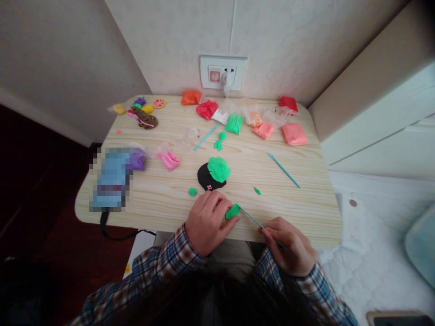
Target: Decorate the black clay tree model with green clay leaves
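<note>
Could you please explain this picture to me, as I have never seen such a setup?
There is no robot here: these are a person's bare hands, seen by a camera worn on the head, looking forward and down. The left hand holds a green piece near the table's front edge. The right hand holds a thin stick, its tip at that piece. Beyond lies a black shape with a green lump on it. Farther back are colourful packets and two loose blue sticks.

White plug (227,82) in wall socket (215,75) | black cable (104,220) | quilted bedding (356,269)
</note>
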A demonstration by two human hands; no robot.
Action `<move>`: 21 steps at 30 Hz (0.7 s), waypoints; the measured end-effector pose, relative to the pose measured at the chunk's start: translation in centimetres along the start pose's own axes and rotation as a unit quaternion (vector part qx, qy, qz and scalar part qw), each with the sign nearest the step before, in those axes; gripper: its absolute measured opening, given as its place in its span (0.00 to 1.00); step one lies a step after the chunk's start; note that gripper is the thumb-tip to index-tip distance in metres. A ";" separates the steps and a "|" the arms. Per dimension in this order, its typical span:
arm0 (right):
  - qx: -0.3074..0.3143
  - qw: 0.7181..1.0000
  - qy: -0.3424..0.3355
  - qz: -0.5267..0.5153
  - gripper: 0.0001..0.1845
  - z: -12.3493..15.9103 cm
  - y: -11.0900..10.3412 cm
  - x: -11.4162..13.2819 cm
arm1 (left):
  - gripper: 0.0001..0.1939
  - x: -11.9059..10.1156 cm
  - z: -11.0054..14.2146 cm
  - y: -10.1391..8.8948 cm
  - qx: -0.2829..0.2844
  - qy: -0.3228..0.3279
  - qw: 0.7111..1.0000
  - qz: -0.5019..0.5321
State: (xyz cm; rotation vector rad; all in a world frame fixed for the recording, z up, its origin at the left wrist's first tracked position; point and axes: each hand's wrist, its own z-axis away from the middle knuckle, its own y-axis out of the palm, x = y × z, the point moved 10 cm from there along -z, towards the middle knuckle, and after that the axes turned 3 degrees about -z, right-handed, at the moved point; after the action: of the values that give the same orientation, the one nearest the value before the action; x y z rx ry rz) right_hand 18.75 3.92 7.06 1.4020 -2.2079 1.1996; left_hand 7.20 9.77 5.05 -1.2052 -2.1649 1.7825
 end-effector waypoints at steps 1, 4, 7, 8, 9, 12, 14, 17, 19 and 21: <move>-0.001 1.000 0.002 -0.001 0.15 0.1 0.0 0.0 | 0.07 0.0 0.0 0.0 -0.001 0.001 1.000 -0.002; -0.006 1.000 0.005 -0.007 0.15 0.2 0.0 -0.1 | 0.07 -0.1 0.0 -0.1 -0.002 0.002 1.000 -0.005; -0.008 1.000 0.008 -0.012 0.15 0.3 0.0 -0.2 | 0.07 -0.1 0.0 -0.1 -0.002 0.001 1.000 -0.005; -0.008 1.000 0.010 -0.015 0.15 0.4 0.0 -0.2 | 0.07 -0.1 0.0 -0.1 -0.003 0.001 1.000 -0.005; -0.007 1.000 0.014 -0.020 0.15 0.5 0.0 -0.3 | 0.07 -0.1 0.0 -0.2 -0.004 0.000 1.000 -0.004; -0.028 0.997 0.046 -0.053 0.16 1.3 -0.3 -1.2 | 0.07 -0.1 0.0 -0.2 -0.005 -0.001 1.000 -0.002; -0.059 0.992 0.078 -0.083 0.17 2.1 -0.7 -2.1 | 0.06 -0.1 0.1 -0.3 -0.009 0.001 1.000 -0.002; -0.077 0.987 0.099 -0.105 0.17 2.8 -1.0 -2.7 | 0.05 -0.1 0.1 -0.5 -0.020 0.002 1.000 0.000; -0.061 0.988 0.097 -0.103 0.16 2.7 -0.7 -2.6 | 0.05 0.0 0.1 -0.5 -0.023 0.000 1.000 0.002; -0.043 0.990 0.090 -0.099 0.16 2.3 -0.5 -2.3 | 0.05 0.0 0.1 -0.5 -0.023 -0.003 1.000 0.002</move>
State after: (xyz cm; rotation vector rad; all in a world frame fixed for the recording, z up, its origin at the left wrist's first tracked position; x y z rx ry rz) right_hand 20.76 3.56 4.51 1.3836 -1.9250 1.1013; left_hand 6.87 9.70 5.44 -1.2175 -2.2194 1.7495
